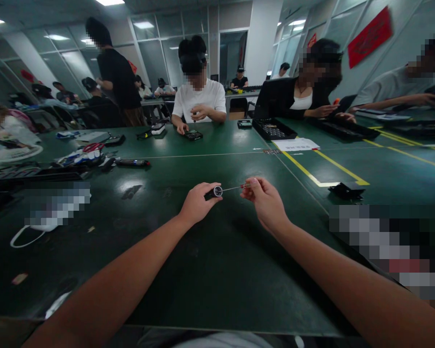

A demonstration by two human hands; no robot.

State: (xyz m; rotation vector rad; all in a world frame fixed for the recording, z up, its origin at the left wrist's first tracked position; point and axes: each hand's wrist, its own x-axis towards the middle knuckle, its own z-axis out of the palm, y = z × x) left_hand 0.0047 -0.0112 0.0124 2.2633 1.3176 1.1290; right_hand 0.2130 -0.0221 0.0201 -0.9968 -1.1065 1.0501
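Observation:
My left hand is closed around a small black cylinder with a pale round end face, held just above the green table. A thin wire or rod runs from that end face to my right hand, which pinches its far tip, where a small reddish piece shows. Both hands hover near the table's middle, a hand's width apart.
A white face mask lies at left. Scissors, pens and tools sit further back left. A black clip-like object rests right, by yellow floor-tape lines. Several people sit across the table with black trays and phones.

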